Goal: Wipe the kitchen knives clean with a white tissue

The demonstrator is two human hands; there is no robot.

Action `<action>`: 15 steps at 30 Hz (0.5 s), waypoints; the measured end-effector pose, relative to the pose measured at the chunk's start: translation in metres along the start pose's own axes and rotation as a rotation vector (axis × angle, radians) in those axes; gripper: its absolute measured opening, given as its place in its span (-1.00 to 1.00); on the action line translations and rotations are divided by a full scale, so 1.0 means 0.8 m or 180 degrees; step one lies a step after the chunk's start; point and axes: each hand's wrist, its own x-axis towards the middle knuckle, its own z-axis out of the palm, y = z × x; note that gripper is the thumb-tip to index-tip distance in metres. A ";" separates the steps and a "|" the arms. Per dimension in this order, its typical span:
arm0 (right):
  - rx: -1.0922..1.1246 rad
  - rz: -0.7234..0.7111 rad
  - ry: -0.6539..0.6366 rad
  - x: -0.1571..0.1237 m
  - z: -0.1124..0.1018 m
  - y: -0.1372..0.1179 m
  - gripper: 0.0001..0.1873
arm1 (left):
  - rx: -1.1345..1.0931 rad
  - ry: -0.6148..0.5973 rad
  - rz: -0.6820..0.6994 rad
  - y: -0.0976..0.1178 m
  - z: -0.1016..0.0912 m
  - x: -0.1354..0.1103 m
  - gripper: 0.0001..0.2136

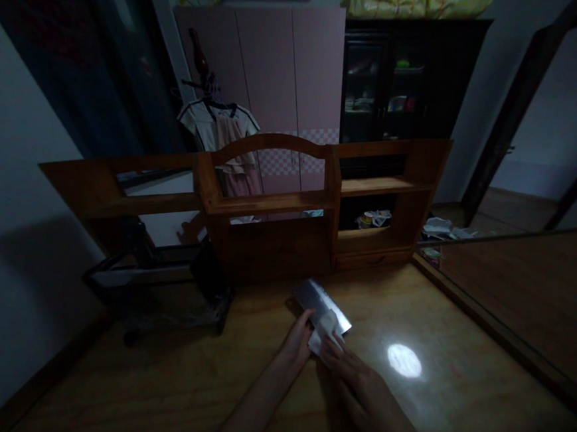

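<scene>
In the middle of the head view is a flat, shiny rectangular object (315,297), tilted above the wooden surface (263,404); its kind I cannot make out. My left hand (299,338) grips its near left edge, thumb on top. Against the object's near part, my right hand (348,368) presses a crumpled white tissue (327,326) with closed fingers. Part of the object lies hidden beneath the tissue and my fingers.
A wooden shelf unit (272,207) stands across the back of the surface. On the left is a black metal-framed rack (158,273) with dark items. A raised wooden edge (481,314) runs along the right. Bright light (404,360) reflects near my right hand.
</scene>
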 end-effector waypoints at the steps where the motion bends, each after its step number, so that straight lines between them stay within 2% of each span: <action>1: 0.0004 0.0010 -0.0002 -0.002 -0.001 0.000 -0.46 | -0.0022 -0.0023 0.0011 -0.001 -0.001 0.001 -0.77; 7: 0.0060 0.0140 -0.0085 -0.023 -0.013 0.008 -0.51 | -0.0021 -0.0041 -0.0019 -0.001 -0.002 0.000 -0.77; 11: 0.0133 -0.0064 -0.0118 -0.039 -0.019 0.015 -0.54 | 0.0052 -0.0065 0.0072 -0.003 -0.006 0.001 -0.79; 13: 0.0167 -0.0112 -0.0042 -0.052 -0.023 0.018 -0.57 | 0.0076 -0.0059 0.0157 -0.003 -0.008 0.002 -0.80; 15: 0.0187 0.0030 0.0210 -0.070 -0.029 0.022 -0.63 | 0.0042 -0.0032 0.0199 -0.004 -0.008 0.003 -0.81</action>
